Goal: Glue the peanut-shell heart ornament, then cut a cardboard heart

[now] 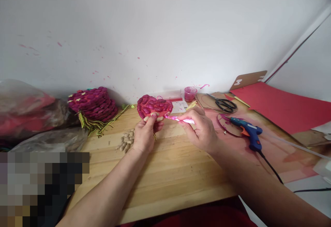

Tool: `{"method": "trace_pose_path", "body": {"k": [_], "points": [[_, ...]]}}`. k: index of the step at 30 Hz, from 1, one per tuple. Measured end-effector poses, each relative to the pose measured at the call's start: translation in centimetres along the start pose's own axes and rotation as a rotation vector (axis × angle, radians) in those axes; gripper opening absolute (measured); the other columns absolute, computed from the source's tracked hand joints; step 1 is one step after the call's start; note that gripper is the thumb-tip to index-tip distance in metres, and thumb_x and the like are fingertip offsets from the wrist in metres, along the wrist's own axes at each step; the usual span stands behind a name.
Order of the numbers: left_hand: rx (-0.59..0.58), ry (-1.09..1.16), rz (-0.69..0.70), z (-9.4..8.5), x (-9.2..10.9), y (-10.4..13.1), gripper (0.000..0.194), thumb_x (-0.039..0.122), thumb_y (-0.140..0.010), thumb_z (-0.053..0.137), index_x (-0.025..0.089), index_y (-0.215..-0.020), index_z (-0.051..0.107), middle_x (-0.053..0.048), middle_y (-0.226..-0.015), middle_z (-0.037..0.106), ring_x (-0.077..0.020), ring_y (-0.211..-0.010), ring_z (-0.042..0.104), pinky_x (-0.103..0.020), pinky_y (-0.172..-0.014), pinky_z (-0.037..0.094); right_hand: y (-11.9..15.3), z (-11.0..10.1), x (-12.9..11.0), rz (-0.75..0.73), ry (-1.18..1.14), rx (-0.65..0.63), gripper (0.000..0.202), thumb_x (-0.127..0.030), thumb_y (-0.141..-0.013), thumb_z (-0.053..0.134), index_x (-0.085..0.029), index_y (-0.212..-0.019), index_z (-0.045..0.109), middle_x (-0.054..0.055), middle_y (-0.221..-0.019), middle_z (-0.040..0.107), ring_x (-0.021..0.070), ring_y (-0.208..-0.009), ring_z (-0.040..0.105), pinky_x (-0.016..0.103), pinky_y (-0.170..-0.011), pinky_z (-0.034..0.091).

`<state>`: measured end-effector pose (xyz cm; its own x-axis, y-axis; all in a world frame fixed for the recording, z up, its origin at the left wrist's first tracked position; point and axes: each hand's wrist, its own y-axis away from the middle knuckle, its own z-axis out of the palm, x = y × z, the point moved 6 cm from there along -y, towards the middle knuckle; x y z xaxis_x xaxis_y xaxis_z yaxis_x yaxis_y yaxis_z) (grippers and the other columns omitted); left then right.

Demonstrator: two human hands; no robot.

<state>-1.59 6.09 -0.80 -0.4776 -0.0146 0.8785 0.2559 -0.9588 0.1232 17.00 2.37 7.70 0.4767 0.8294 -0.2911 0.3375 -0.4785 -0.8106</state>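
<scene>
My left hand (pixel 146 132) pinches the lower edge of a red craft piece (pixel 152 103) covered with peanut shells. Most of these shells are magenta; a few along the bottom edge by my thumb are bare tan. Between the thumb and fingers of my right hand (pixel 200 127) is a slim paintbrush (pixel 184 119) with a white handle, smeared pink toward its tip. That tip touches the piece's lower right edge. Loose unpainted peanuts (pixel 126 141) lie on the wooden table (pixel 165 172) left of my left hand. Behind, against the wall, stands a plastic cup (pixel 190 93) stained with magenta paint.
Stacked magenta pieces with yellow-green strings (pixel 94 104) stand at left, beside plastic bags (pixel 31 113). To the right are black-handled scissors (pixel 225 105), a blue glue gun (pixel 248 129) with a trailing cord, and red sheets (pixel 281 106). Pink splashes mark the wall.
</scene>
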Motion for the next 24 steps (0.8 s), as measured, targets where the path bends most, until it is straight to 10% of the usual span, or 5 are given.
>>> {"method": "trace_pose_path", "body": {"k": [24], "points": [[0.045, 0.134, -0.152, 0.10, -0.67, 0.07, 0.011, 0.017, -0.088, 0.067, 0.010, -0.080, 0.069, -0.008, -0.070, 0.075, -0.0118, -0.055, 0.070, -0.019, -0.054, 0.059, 0.15, 0.27, -0.17, -0.029, 0.028, -0.010, 0.009, -0.014, -0.095, 0.059, -0.022, -0.097, 0.060, 0.002, -0.085, 0.070, 0.0189, -0.083, 0.061, 0.036, -0.079, 0.042]]}}
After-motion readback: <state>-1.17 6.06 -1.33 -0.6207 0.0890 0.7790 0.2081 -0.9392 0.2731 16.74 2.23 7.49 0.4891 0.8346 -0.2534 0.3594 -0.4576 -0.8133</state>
